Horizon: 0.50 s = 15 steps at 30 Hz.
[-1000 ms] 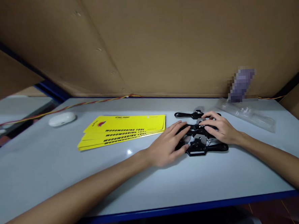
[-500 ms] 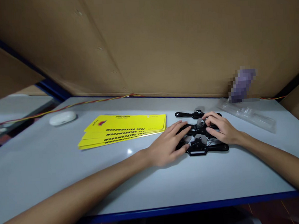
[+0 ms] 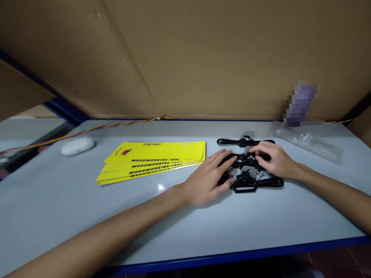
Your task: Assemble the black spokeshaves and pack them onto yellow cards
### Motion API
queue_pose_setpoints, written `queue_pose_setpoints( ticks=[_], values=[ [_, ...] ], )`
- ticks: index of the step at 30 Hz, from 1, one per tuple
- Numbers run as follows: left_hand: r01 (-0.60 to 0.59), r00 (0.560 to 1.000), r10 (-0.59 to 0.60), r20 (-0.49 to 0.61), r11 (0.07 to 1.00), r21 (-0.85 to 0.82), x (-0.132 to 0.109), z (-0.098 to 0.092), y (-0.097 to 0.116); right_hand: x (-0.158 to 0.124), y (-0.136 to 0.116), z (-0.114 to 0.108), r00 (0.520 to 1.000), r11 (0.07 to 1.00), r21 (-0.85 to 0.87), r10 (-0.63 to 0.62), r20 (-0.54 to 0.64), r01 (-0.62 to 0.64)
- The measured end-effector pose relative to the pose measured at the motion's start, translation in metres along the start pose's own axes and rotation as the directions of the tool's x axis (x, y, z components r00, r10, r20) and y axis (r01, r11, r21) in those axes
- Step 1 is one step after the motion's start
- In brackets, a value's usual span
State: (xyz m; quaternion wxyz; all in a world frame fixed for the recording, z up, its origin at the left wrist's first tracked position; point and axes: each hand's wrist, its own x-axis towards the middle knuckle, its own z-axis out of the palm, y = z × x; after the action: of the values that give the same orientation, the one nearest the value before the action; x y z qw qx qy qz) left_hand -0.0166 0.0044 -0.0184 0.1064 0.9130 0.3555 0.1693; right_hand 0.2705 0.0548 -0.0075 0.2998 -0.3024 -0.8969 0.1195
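Note:
Three black spokeshave tools lie side by side on the pale table [image 3: 83, 220]: a far one [image 3: 236, 142], a middle one [image 3: 242, 163] and a near one [image 3: 254, 184]. My left hand [image 3: 207, 179] lies over the left handles of the middle and near tools, fingers stretched and slightly curled on them. My right hand [image 3: 273, 159] rests on the middle tool, its fingers curled around the centre and right handle. Small silvery blades show between my hands.
A stack of yellow cards [image 3: 152, 160] printed "WOODWORKING TOOL" lies left of the tools. A white earbud case [image 3: 77, 146] sits at far left. Clear plastic packaging [image 3: 308, 142] lies at the back right. Red-yellow wire [image 3: 109, 127] runs along the cardboard back wall.
My right hand's fingers have drawn in slightly over the middle tool, uncovering more of the far tool's right handle. My left hand has stayed in place.

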Motion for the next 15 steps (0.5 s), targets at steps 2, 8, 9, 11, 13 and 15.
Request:
queue_pose_setpoints(
  ticks=[2,8,9,11,13,15],
  values=[
    [0.002,1.0,-0.002,0.003,1.0,0.001,0.0001,-0.0003,0.0001,-0.0001,-0.0002,-0.0001,1.0,1.0,-0.006,0.01,0.008,-0.01],
    [-0.001,1.0,0.001,-0.004,1.0,0.007,-0.0004,0.0005,-0.0003,0.0003,-0.0008,-0.0011,0.999,0.999,0.017,0.032,0.035,-0.032],
    [0.0,1.0,0.0,-0.003,1.0,0.012,-0.0005,0.0007,-0.0004,0.0003,-0.0005,-0.0015,0.999,0.999,0.017,0.03,0.046,-0.03],
    [0.0,1.0,0.001,-0.006,1.0,0.017,-0.0005,0.0007,-0.0004,0.0002,0.0001,-0.0025,0.997,1.0,0.008,0.018,0.08,-0.019],
    [-0.002,1.0,0.003,-0.009,1.0,0.018,-0.0003,0.0002,0.0,0.0002,0.0002,-0.0037,0.993,1.0,-0.017,0.011,0.121,-0.009],
    [-0.004,1.0,0.004,-0.006,1.0,0.019,0.0001,-0.0005,0.0007,0.0004,-0.0007,-0.0048,0.988,0.999,-0.043,0.024,0.153,-0.018]
  ],
)
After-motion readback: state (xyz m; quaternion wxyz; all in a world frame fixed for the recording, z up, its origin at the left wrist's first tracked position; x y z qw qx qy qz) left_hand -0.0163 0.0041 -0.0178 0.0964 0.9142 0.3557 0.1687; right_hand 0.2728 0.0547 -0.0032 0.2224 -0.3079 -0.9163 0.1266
